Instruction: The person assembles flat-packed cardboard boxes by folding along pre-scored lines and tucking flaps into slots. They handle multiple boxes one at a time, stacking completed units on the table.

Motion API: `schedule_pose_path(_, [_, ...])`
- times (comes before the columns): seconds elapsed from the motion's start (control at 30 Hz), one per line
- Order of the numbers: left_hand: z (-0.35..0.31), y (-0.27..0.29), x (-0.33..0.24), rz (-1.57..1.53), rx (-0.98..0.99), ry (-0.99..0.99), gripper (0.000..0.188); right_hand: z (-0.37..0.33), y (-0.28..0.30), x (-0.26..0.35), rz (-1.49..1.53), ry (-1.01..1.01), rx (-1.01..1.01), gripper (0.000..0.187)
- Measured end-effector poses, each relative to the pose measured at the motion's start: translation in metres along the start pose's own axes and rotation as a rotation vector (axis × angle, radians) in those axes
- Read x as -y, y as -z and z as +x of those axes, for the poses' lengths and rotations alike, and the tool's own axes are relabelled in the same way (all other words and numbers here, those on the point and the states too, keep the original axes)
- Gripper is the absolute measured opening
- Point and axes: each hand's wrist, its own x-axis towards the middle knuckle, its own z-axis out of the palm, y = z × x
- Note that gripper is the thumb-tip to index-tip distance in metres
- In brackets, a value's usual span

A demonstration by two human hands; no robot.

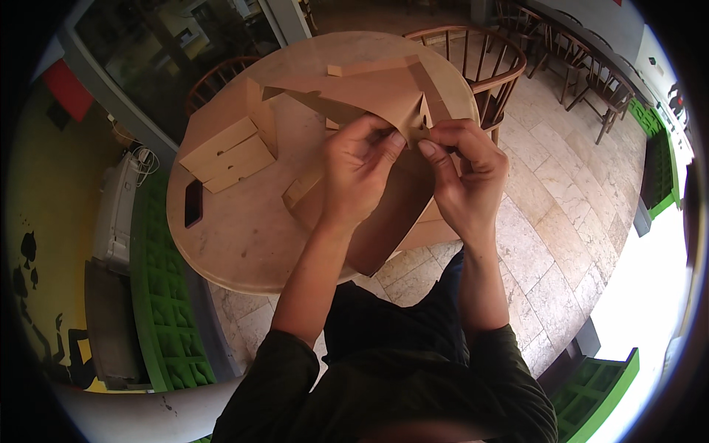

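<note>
Both hands pinch a brown cardboard piece (369,100), partly folded, with creased flaps and small slots. My left hand (358,170) has thumb and fingers closed on an edge of it. Close beside, my right hand (467,170) grips a small tab at the same corner between thumb and fingers. Part of the cardboard hangs below and between the hands, over the near table edge. To the left on the table stands a folded cardboard box (229,151) with slots in its side. The fingers partly hide the corner being held.
The round table (240,247) carries a dark phone (193,204) at its left edge. Wooden chairs stand behind it, one (509,74) at the far right. A green lattice panel (166,317) runs along the left, and pale stone tiles (554,214) cover the floor.
</note>
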Motion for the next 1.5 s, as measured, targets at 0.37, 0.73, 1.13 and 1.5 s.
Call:
schedule_pose_path(0.37, [0.022, -0.008, 0.017, -0.289, 0.013, 0.165, 0.02, -0.004, -0.015, 0.003, -0.185, 0.096, 0.015, 0.054])
schedule_pose_path(0.73, [0.057, 0.06, 0.004, 0.758, 0.18, 0.23, 0.031, 0.054, 0.007, -0.048, -0.775, 0.073, -0.071, 0.024])
schedule_pose_path(1.13, [-0.012, 0.139, 0.101, 1.216, 0.195, 0.746, 0.052, 0.101, 0.007, -0.11, -0.898, 0.232, -0.145, 0.022])
schedule_pose_path(1.5, [-0.064, 0.109, 0.106, 1.041, -0.314, 0.578, 0.025, 0.018, -0.087, -0.125, -0.27, -0.004, 1.165, 0.046])
